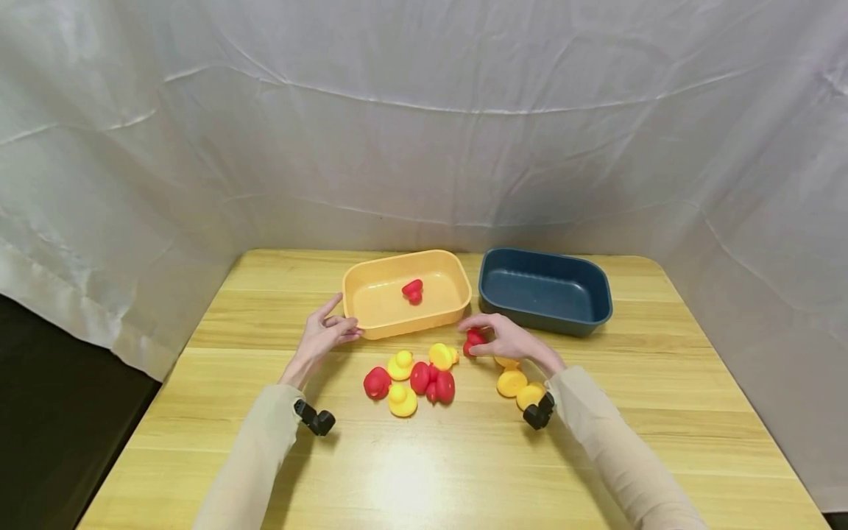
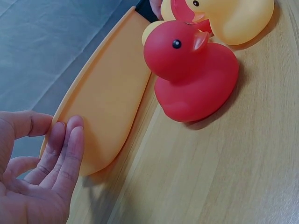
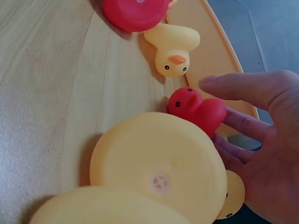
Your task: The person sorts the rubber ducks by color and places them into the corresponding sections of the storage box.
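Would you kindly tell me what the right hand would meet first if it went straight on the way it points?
The right hand would most likely meet the red duck directly before its palm; depth is unclear, and some fingers may already touch it.

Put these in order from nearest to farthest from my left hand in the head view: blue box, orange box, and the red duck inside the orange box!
From your left hand:
1. Orange box: right at your fingers.
2. Red duck: inside that box, farther right.
3. Blue box: farthest right.
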Available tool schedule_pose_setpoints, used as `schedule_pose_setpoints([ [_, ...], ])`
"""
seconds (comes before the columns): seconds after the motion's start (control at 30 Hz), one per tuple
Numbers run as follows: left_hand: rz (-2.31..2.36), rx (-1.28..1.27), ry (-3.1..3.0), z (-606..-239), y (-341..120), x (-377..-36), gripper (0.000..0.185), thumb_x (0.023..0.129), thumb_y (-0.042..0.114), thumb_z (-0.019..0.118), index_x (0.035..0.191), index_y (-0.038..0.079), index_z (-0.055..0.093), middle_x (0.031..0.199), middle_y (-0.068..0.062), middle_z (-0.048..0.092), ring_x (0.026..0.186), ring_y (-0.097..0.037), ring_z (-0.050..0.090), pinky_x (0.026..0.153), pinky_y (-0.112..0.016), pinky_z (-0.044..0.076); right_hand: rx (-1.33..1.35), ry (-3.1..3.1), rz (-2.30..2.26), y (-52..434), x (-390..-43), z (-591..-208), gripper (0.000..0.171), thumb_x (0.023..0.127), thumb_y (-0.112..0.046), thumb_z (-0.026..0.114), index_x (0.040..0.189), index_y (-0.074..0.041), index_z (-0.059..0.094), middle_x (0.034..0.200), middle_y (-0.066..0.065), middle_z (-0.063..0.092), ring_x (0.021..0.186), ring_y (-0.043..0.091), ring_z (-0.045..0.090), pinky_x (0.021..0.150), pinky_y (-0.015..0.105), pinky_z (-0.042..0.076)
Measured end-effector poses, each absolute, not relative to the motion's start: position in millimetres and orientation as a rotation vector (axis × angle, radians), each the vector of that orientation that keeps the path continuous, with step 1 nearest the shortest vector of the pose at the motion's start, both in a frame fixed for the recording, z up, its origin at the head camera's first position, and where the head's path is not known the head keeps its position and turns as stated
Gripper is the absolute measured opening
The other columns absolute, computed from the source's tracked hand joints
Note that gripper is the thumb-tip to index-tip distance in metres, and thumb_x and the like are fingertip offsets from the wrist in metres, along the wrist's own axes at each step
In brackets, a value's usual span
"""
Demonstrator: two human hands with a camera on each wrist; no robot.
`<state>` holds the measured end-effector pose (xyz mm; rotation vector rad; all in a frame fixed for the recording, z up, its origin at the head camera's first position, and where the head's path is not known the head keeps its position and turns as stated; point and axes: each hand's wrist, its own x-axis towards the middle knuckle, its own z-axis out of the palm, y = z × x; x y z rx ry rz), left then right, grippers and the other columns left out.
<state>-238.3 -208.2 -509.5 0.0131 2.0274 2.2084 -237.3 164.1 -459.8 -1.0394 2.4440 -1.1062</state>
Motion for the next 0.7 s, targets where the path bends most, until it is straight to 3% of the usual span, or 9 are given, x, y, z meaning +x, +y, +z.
schedule_pose_setpoints([
  [0.2,2.212,-0.001,2.026,-507.9,-207.7,-237.4,0.097,0.066,0.030,0.076,0.143,0.022,0.019,0.081,-0.005,0.067,0.077,-0.023,0.068,0.076,-0.034,0.055,-0.991,2.436,-1.053,166.1,-241.9,-464.3,0.040,0.075,-0.005,0.068,0.113,-0.002,0.058,0.109,0.016,0.061,0.089,0.026,0.056,0.083,0.042,0.051],
  [0.7,2.192,-0.002,2.021,-503.5,-207.1,-234.6,0.099,0.063,0.034,0.078,0.142,0.024,0.019,0.080,-0.003,0.067,0.078,-0.022,0.068,0.077,-0.035,0.055,-0.892,2.461,-0.944,167.8,-245.1,-464.0,0.045,0.070,-0.013,0.075,0.111,-0.004,0.058,0.103,0.011,0.064,0.083,0.020,0.061,0.077,0.036,0.052],
])
